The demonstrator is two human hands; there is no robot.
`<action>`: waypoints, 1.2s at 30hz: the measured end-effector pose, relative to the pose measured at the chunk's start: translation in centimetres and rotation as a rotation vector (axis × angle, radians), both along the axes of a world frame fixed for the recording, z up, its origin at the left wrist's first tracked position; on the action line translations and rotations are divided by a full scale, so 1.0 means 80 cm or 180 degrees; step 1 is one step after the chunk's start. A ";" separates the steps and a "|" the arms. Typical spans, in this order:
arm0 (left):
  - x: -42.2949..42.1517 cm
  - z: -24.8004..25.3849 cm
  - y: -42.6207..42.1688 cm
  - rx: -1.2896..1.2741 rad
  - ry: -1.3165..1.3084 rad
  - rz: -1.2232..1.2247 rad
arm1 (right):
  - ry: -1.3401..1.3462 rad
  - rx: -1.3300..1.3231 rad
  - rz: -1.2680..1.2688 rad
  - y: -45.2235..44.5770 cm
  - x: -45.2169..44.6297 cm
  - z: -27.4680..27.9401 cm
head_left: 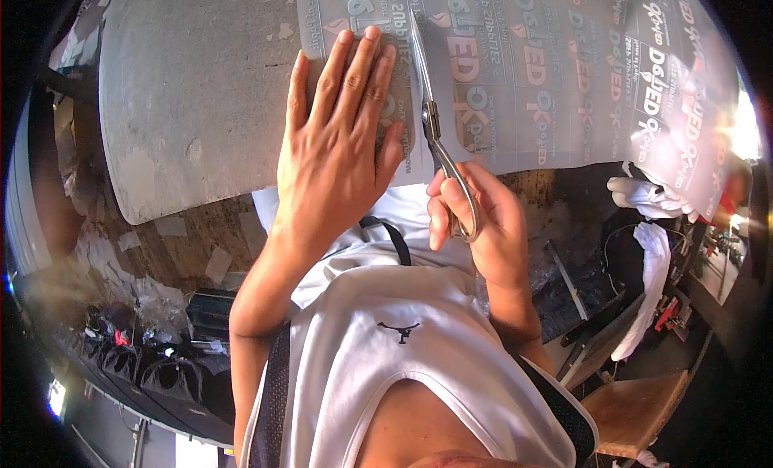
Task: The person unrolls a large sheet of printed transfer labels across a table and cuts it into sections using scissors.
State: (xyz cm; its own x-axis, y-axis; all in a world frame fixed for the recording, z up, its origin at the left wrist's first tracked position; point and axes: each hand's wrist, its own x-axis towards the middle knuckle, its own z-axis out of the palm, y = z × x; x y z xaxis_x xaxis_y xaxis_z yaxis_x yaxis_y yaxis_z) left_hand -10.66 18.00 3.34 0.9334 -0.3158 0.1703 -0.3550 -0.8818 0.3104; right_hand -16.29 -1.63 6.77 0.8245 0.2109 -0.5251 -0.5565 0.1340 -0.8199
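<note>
My left hand (338, 130) lies flat, palm down, on the left edge of a translucent printed sheet (515, 74), fingers stretched out. In my right hand (483, 214) is a pair of metal scissors (431, 122), its handle loops around my fingers. The blades point away from me over the sheet, just right of my left hand, and look nearly closed. Both the sheet and my left hand rest on a grey work surface (193, 98).
White cloth (644, 283) hangs at the right near a wooden board (636, 412). Paper scraps (217, 265) lie below the surface's front edge. A dark heap of items (153, 363) is at lower left. The sheet hangs past the surface on the right.
</note>
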 end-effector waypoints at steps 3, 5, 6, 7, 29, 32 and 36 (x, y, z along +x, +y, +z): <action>-0.001 -0.001 0.000 0.0000 -0.0024 0.0012 | -0.0040 0.0038 -0.0007 0.001 0.003 0.001; -0.001 0.002 0.000 0.0023 0.0037 0.0021 | -0.0075 0.0023 -0.0002 0.001 0.005 0.000; -0.001 0.002 0.000 0.0024 0.0036 0.0021 | -0.0109 0.0007 -0.0001 0.001 0.006 0.000; 0.000 0.002 0.000 0.0028 0.0040 0.0016 | -0.0110 0.0008 -0.0002 0.001 0.007 0.000; 0.003 0.008 0.001 -0.0010 0.0235 0.0036 | 0.0028 0.0088 0.0003 0.008 0.043 0.005; 0.003 0.008 0.000 -0.0011 0.0234 0.0044 | 0.0032 0.0091 0.0016 0.008 0.048 0.006; 0.004 0.012 0.001 -0.0004 0.0320 0.0050 | -0.0004 0.0068 0.0036 0.009 0.057 0.007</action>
State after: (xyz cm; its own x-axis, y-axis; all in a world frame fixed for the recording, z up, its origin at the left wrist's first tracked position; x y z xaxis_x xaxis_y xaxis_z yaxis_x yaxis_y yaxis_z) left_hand -10.31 18.05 4.27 0.9507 -0.3007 0.0758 -0.3080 -0.8866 0.3450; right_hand -11.74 -0.92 7.36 0.8226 0.2314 -0.5194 -0.5571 0.1453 -0.8176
